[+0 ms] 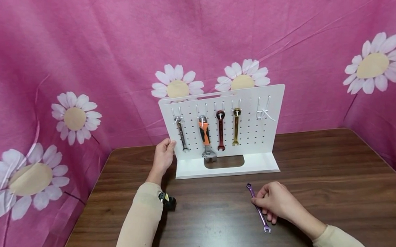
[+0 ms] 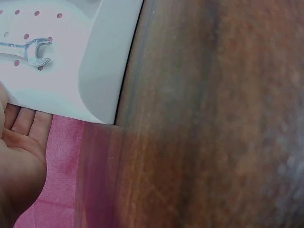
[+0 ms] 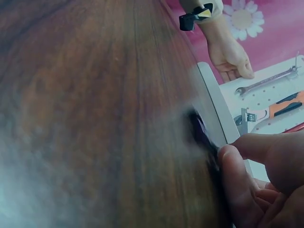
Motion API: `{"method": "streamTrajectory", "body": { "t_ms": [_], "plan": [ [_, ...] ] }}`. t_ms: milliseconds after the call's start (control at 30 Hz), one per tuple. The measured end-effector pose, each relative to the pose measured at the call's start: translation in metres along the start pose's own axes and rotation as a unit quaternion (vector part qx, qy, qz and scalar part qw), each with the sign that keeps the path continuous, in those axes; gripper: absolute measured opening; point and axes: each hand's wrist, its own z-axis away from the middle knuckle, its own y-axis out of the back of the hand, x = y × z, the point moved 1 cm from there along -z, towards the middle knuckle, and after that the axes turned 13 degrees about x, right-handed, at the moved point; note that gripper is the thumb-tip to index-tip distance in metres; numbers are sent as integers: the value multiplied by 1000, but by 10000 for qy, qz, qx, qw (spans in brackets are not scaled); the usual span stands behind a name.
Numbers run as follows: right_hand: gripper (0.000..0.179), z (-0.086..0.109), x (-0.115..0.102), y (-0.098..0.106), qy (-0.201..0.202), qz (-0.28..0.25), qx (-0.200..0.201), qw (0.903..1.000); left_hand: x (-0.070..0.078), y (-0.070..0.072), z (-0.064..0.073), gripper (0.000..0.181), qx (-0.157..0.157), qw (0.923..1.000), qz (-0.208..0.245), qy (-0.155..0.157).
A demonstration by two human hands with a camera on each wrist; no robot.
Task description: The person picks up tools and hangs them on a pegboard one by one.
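Observation:
A purple combination wrench (image 1: 259,212) is pinched between the thumb and fingers of my right hand (image 1: 276,201), over the table in front of the pegboard. Its ring end points toward the board, its open end toward me. My left hand (image 1: 164,155) grips the left edge of the white pegboard (image 1: 254,135), thumb on the front. On the board's hooks hang a silver wrench (image 1: 181,135), an adjustable wrench (image 1: 204,136) with an orange and black handle, a red wrench (image 1: 221,131) and a gold wrench (image 1: 236,127). At the far right a white hook (image 1: 263,113) holds nothing.
The pegboard stands on its flat base (image 1: 259,164) with a cutout in the middle, on a dark wooden table (image 1: 205,222). Behind hangs a pink cloth (image 1: 192,36) with large white daisies. A small black device (image 1: 169,202) is strapped to my left wrist.

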Motion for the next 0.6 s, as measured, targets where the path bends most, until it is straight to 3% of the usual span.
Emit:
{"method": "streamTrajectory", "body": {
  "t_ms": [267,600],
  "plan": [
    [14,-2,0,2,227,84,-70,9997,0,0,0,30,-6,9999,108,25],
    [20,-5,6,7,414,-209,-387,9982,0,0,0,30,56,9999,82,-84]
  ]
}}
